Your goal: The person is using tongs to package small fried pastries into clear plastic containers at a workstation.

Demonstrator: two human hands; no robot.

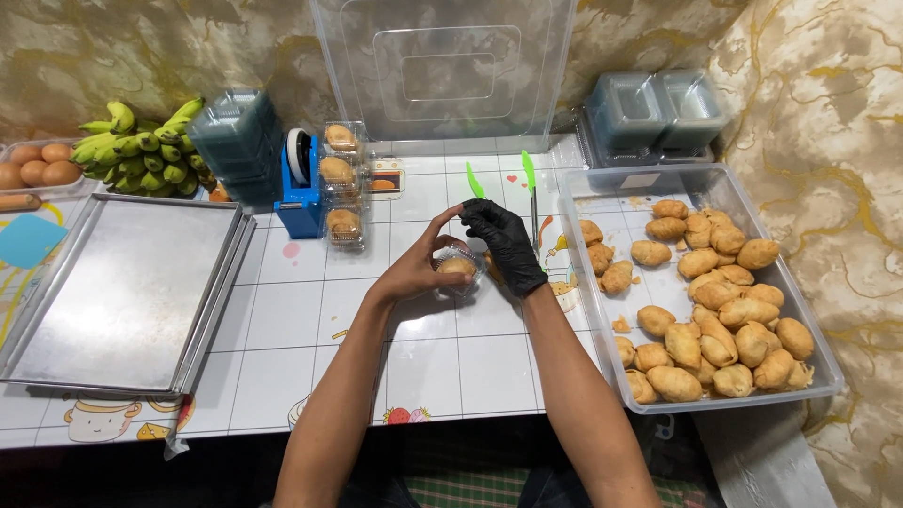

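Over the white tiled desk (282, 329), both hands grip one small clear box (458, 273) with a golden pastry inside. Bare left hand (419, 266) cups it; black-gloved right hand (503, 246) pinches the lid, fingers clenched on it.

A bunch of green bananas (141, 150) lies at the table's (310, 329) far left edge, beside some brown eggs (38, 165). Two stacked metal trays (122, 292) lie along the left edge. A blue tape dispenser (301, 188) stands near the far edge.

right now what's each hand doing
left hand: bare, closed on small clear plastic box holding a golden pastry
right hand: black-gloved, closed on same box
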